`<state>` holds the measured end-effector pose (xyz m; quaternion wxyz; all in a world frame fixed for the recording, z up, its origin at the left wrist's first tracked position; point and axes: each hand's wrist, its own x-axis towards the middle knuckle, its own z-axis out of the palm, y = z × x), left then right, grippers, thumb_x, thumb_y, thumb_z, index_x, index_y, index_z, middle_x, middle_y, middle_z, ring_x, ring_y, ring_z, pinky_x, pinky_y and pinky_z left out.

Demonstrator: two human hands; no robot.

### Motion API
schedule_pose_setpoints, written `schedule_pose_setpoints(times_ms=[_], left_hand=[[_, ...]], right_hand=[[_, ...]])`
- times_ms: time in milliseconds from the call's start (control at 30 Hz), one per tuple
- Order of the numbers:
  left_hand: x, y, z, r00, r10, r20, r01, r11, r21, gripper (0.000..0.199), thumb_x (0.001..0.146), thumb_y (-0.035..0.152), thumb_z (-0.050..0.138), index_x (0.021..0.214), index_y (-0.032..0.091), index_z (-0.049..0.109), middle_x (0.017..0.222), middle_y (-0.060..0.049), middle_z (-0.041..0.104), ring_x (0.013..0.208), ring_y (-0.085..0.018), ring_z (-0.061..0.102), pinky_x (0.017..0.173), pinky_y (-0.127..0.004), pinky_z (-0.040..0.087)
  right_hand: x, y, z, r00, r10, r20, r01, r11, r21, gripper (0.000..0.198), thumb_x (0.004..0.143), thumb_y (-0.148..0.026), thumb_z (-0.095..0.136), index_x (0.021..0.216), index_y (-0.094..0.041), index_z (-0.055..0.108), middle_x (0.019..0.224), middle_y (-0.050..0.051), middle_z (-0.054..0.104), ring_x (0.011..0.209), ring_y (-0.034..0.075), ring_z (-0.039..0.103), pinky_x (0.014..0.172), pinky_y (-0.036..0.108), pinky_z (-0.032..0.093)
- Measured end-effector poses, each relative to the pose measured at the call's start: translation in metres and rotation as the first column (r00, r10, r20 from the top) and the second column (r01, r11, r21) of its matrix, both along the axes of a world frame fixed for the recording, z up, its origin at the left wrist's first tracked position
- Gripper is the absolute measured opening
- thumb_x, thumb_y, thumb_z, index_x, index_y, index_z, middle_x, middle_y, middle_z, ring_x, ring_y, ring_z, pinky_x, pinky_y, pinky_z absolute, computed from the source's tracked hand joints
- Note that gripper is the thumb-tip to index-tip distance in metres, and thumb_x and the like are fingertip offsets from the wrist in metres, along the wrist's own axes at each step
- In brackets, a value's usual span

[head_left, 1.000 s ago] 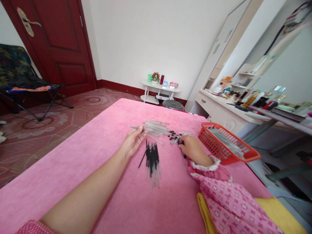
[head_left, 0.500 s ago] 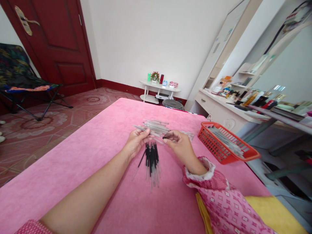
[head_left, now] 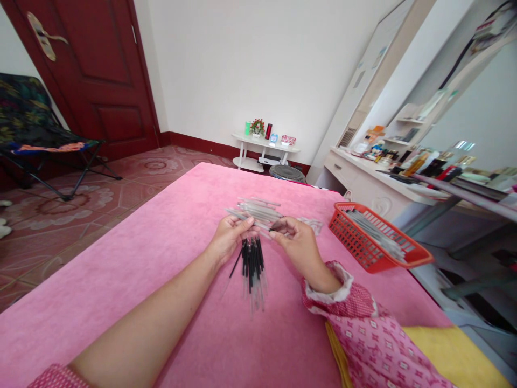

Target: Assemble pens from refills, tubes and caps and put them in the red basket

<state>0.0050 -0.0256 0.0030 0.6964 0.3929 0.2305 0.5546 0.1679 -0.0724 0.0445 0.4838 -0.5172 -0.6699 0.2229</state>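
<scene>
Head view, left hand (head_left: 228, 238) pinching grey stick (head_left: 235, 213), right fingertips (head_left: 277, 235) at its end

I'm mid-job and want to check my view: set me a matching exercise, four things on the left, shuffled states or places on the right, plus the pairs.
Things
1. Left hand
2. Right hand
3. Red basket
4. Black-and-clear sticks

States or places
A. Filled with grey sticks, at the table's right side
B. Pinching a small black piece
C. Lying loosely bunched on the pink table cover
D. Holding a slender pale stick

Right pairs: 1-D, 2-B, 3-A, 4-C
</scene>
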Motion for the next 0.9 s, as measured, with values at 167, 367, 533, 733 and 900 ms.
schedule_pose_setpoints(times_ms=[167,367,533,733,900], left_hand=[[0.0,-0.002,-0.001,0.999,-0.045,0.008,0.044,0.997,0.07,0.021,0.067,0.022,0.074,0.082,0.011,0.064,0.076,-0.003,0.07,0.067,-0.012,0.066,0.066,-0.021,0.054],[0.003,-0.004,0.0,1.0,-0.029,-0.006,0.029,0.995,0.097,0.023,0.065,0.022,0.075,0.083,0.012,0.064,0.076,-0.004,0.07,0.067,-0.013,0.066,0.066,-0.023,0.054],[0.002,-0.003,0.001,1.0,0.004,-0.016,-0.002,0.996,0.084,0.023,0.064,0.023,0.076,0.081,0.011,0.065,0.075,-0.003,0.07,0.065,-0.012,0.065,0.064,-0.021,0.053],[0.002,-0.003,-0.001,0.999,-0.017,-0.037,0.02,0.995,0.094,0.024,0.065,0.024,0.075,0.083,0.011,0.065,0.076,-0.005,0.071,0.067,-0.013,0.066,0.066,-0.022,0.054],[0.001,-0.003,-0.001,0.999,-0.021,-0.038,0.024,0.995,0.099,0.023,0.066,0.023,0.075,0.083,0.011,0.064,0.076,-0.004,0.07,0.066,-0.012,0.066,0.066,-0.021,0.054]], right_hand=[[0.001,0.004,-0.006,0.974,0.022,-0.226,-0.051,0.991,-0.12,0.014,0.069,-0.027,0.064,0.074,-0.015,0.057,0.062,0.0,0.06,0.052,0.012,0.055,0.05,0.023,0.046],[0.004,0.005,-0.012,0.985,0.059,-0.163,-0.088,0.981,-0.176,0.038,0.084,-0.048,0.045,0.065,-0.016,0.056,0.054,0.0,0.057,0.04,0.01,0.05,0.039,0.022,0.04],[0.005,0.003,-0.01,0.992,0.079,-0.094,-0.089,0.99,-0.108,0.025,0.078,-0.042,0.059,0.076,-0.018,0.055,0.059,-0.002,0.059,0.049,0.011,0.053,0.046,0.022,0.043],[0.008,0.004,-0.011,0.992,0.128,0.001,-0.126,0.978,-0.168,0.042,0.087,-0.048,0.041,0.063,-0.016,0.055,0.053,0.0,0.056,0.044,0.01,0.051,0.043,0.021,0.039],[0.008,0.004,-0.01,0.99,0.139,-0.013,-0.14,0.983,-0.121,0.032,0.083,-0.044,0.052,0.067,-0.016,0.054,0.055,-0.001,0.055,0.046,0.01,0.051,0.046,0.02,0.04]])
